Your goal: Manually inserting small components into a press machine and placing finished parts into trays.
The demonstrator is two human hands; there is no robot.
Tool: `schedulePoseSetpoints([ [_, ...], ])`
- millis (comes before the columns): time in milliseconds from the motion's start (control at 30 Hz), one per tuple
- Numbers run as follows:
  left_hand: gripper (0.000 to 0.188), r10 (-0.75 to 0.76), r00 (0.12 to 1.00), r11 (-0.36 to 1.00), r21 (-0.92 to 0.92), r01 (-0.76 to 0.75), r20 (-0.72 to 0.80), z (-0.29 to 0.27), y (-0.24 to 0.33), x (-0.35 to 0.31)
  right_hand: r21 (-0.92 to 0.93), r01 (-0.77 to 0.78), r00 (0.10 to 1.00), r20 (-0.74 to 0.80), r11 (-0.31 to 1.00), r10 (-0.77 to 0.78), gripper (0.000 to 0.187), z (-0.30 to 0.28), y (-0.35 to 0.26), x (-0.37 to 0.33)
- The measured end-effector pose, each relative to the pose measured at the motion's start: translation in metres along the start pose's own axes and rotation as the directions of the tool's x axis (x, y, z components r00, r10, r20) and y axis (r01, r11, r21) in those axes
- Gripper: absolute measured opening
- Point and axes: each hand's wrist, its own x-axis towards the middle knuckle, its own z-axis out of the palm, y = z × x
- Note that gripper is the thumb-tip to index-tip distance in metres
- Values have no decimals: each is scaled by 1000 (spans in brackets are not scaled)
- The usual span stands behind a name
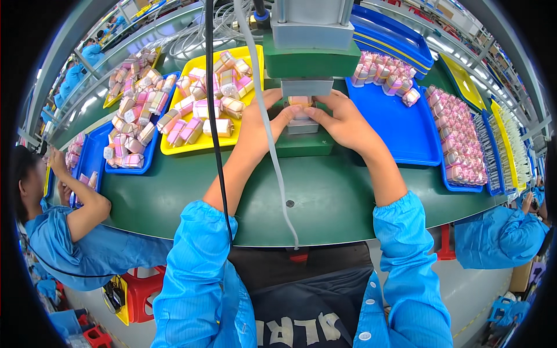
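Both hands meet under the grey metal head of a bench press with a green block. Between my thumbs sits a small tan-and-pink wrapped block, on the press's grey lower fixture. My left hand grips the block from the left, its thumb pointing inward and its fingers curled behind. From the right, my right hand closes on it the same way. The fingertips behind the press head are partly hidden.
Left of the press, a yellow tray holds loose wrapped blocks. To the right, a blue tray has blocks at its far end, beside a packed tray. A black cable and a grey tube hang before me. Co-workers sit at both sides.
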Motion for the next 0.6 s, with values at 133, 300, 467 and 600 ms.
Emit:
schedulePoseSetpoints([
  [133,35,53,999,995,82,-53,0,-1,-3,-1,23,41,999,-18,999,-40,31,0,-4,-3],
  [300,33,-14,1000,994,111,10,27,-2,0,-4,177,-178,984,32,968,175,41,8,-24,-14],
  [467,25,-86,996,996,-1,86,-8,2,-4,-6,107,-65,995,-72,992,73,49,18,-18,-19],
  [600,22,-14,999,1000,-2,14,49,2,-3,-7,100,-12,998,-66,995,18,52,17,-13,-18],
])
